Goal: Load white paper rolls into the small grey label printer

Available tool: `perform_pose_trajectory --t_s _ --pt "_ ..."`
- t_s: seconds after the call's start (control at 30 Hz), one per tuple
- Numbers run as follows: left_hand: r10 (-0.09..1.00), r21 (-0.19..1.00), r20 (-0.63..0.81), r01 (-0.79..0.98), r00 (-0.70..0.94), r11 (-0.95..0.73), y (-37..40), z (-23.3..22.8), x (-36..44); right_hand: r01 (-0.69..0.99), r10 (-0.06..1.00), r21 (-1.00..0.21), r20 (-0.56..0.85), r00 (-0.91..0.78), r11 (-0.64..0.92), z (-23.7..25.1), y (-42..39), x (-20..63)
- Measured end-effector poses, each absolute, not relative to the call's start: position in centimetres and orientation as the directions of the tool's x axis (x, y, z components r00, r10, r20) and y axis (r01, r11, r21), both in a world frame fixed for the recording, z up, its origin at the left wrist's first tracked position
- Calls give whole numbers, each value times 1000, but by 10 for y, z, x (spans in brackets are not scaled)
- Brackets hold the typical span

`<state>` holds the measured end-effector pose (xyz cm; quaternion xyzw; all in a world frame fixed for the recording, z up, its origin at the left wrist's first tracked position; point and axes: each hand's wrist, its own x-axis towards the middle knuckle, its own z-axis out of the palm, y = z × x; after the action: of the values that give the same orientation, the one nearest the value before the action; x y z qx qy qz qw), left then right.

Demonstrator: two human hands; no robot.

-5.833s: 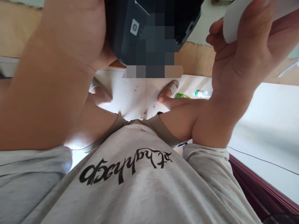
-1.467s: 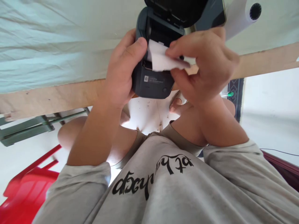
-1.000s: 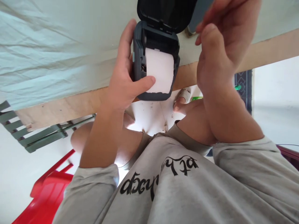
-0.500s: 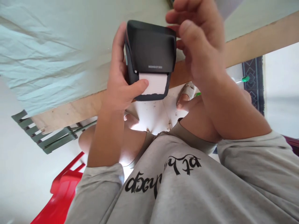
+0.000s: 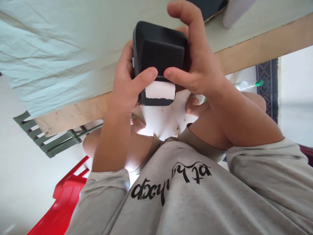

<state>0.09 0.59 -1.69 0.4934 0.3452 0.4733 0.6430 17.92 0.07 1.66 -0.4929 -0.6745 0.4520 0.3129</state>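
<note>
Head view, looking down over the chest. A small dark printer (image 5: 160,54) is held in mid-air between both hands, above the near edge of the table (image 5: 256,52) and over the person's knees. Its lid is shut, and a short white strip of paper (image 5: 160,90) projects from the slot on its near face.

The left hand (image 5: 126,86) wraps the printer's left side, fingers curled behind the casing, with the thumb laid across the near face just above the paper. The right hand (image 5: 198,65) clasps the right side; its thumb meets the near face beside the left thumb, and its forefinger arches over the lid's far right corner. Both hands are closed on the printer.

A pale green cloth (image 5: 61,42) covers the table, leaving a bare wooden edge along the near side. At the far edge lie a dark flat object (image 5: 210,6) and a white roll (image 5: 234,13), both partly cut off. A red chair (image 5: 66,202) stands at near left. A green-capped bottle (image 5: 248,85) lies on the floor to the right.
</note>
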Motion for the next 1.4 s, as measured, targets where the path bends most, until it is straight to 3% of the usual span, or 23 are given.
perform_pose_trajectory --t_s 0.13,0.33,0.57,0.77,1.0,1.13,1.23,1.4 --pt "921 950 63 -305 384 62 11 -20 -2 443 931 -882 -16 -365 159 20 0 180" --pt "891 896 165 -441 424 44 15 -17 1 349 871 -843 249 -423 411 19 3 182" --pt "907 869 74 -473 415 145 11 -4 -2 421 865 -782 285 -413 459 13 5 180" --pt "952 813 69 -570 298 119 9 -3 4 441 765 -633 445 -466 637 2 10 179" --pt "966 805 39 -580 256 121 9 2 4 589 829 -589 326 -453 554 24 -1 175" --pt "952 779 -17 -593 307 205 7 6 8 623 818 -531 372 -438 575 30 -1 182" --pt "937 763 25 -612 349 207 7 2 8 680 848 -526 436 -300 511 31 -3 183" --pt "920 840 86 -524 383 140 12 -9 5 711 901 -653 429 65 260 36 -10 169"
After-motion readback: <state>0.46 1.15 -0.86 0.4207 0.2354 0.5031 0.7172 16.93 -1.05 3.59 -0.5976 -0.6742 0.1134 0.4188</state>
